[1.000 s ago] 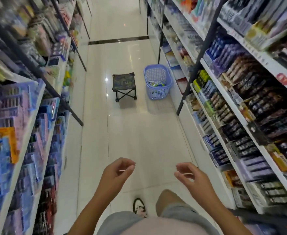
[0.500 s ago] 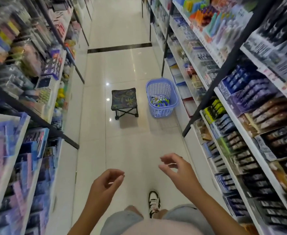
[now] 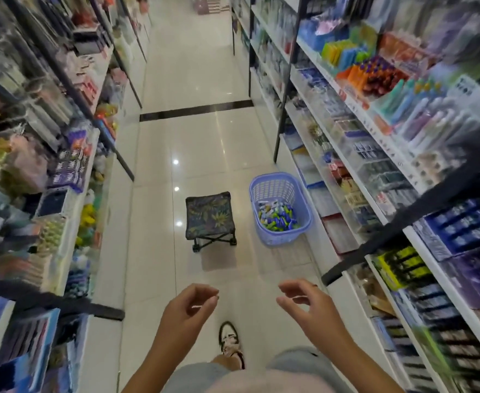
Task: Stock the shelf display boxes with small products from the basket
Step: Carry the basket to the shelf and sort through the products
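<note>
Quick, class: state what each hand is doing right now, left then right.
Left hand: open, fingers loosely curled, holding nothing.
Right hand: open, fingers loosely curled, holding nothing.

The floor is glossy pale tile, smooth enough to mirror the ceiling lights as bright spots, with one dark polished strip across it. The basket looks like lilac moulded plastic with a perforated lattice wall; the small products inside have a shiny wrapped look. The stool has a matt printed cloth seat on thin dark metal-looking legs. The shelf boards appear smooth, white and painted, their uprights matt black. The shoe looks fabric.
</note>
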A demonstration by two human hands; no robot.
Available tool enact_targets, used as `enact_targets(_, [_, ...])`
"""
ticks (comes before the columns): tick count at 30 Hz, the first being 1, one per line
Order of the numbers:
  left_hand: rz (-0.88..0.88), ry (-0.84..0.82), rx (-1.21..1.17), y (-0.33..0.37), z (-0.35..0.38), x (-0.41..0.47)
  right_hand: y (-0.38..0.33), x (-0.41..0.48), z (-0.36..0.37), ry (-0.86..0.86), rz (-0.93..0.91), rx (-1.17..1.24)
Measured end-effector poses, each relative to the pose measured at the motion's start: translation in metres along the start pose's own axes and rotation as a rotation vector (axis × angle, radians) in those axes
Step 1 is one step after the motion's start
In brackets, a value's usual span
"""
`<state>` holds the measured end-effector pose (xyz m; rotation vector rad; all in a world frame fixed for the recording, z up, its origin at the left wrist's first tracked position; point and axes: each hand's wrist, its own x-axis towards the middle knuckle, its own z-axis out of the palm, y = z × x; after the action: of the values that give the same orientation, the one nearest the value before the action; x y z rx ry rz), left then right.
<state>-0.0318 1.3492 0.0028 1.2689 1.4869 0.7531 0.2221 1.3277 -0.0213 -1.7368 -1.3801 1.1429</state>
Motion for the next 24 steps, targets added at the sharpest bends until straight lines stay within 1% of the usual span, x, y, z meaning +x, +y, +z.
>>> enact_targets(6, [0.121,-0.185,0.085,0.057,-0.012,0.13,-0.011,0.072,0.0,0.083,0.107,0.001])
enact_targets(12, [0.067,-0.304,0.114,0.073,0.002,0.245,-0.02,0.176,0.003,0.169,0.165,0.048])
enact_targets(18, [-0.002,-0.449,0.206,0.088,0.031,0.38,-0.023,0.332,-0.027,0.274,0.188,0.141])
enact_targets(21, [0.036,-0.503,0.329,0.113,0.049,0.444,-0.03,0.39,-0.05,0.333,0.218,0.205])
enact_targets(24, [0.112,-0.546,0.402,0.138,0.067,0.505,-0.031,0.428,-0.07,0.356,0.276,0.241])
